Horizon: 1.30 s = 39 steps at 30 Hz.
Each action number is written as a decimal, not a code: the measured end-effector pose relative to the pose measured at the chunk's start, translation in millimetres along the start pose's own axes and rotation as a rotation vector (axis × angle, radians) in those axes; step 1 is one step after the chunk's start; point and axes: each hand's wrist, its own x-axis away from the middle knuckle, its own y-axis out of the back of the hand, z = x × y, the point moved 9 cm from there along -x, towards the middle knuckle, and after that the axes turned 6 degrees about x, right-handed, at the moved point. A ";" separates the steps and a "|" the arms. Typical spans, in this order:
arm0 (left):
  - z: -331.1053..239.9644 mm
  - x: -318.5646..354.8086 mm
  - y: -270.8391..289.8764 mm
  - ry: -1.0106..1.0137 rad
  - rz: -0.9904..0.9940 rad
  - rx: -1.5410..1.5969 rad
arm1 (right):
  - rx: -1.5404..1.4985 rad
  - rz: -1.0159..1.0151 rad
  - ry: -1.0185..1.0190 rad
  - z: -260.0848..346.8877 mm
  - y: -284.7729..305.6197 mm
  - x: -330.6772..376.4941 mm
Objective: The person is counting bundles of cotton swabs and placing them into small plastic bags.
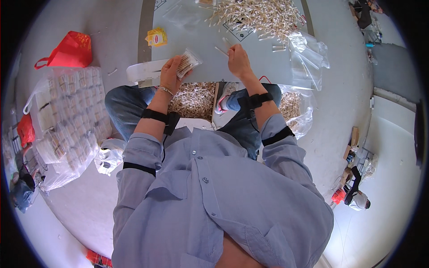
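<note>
Grey surface (268,62) runs across the knees; all places below are taken from it.

Heap of small sticks (263,15) sits on its far part, spreading toward the right edge. Loose heap, no rim: a brush of a sleeve could likely push sticks over the edge.

Clear bags (306,51) lie at its right end, partly overhanging. Light and slippery; they may slide off.

Big bag of filled packets (71,116) lies on the floor off its left end, well apart.

Left hand (170,73) at the near edge, closed around a small clear packet of sticks (187,61), mouth tilted. If the grip loosens, the contents could spill onto the lap.

Right hand (239,60) over the middle, fingers pinched on one or two sticks (221,50); easy to drop.
</note>
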 end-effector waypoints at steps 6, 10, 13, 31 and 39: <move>0.1 1.6 -0.1 -0.007 0.000 -0.062 | -0.830 0.252 -0.350 1.1 5.3 8.5; -4.3 11.7 -16.1 0.023 0.143 -0.094 | -0.982 0.298 -0.310 35.0 34.6 14.9; -14.1 22.9 -31.2 0.009 0.183 -0.089 | -0.971 0.242 -0.231 54.2 51.0 17.0; -41.9 59.0 -79.6 -0.233 0.239 -0.268 | -0.681 0.148 -0.018 96.9 84.6 56.0; -43.7 67.4 -93.5 -0.324 0.229 -0.453 | -0.524 -0.006 0.121 116.5 104.7 58.3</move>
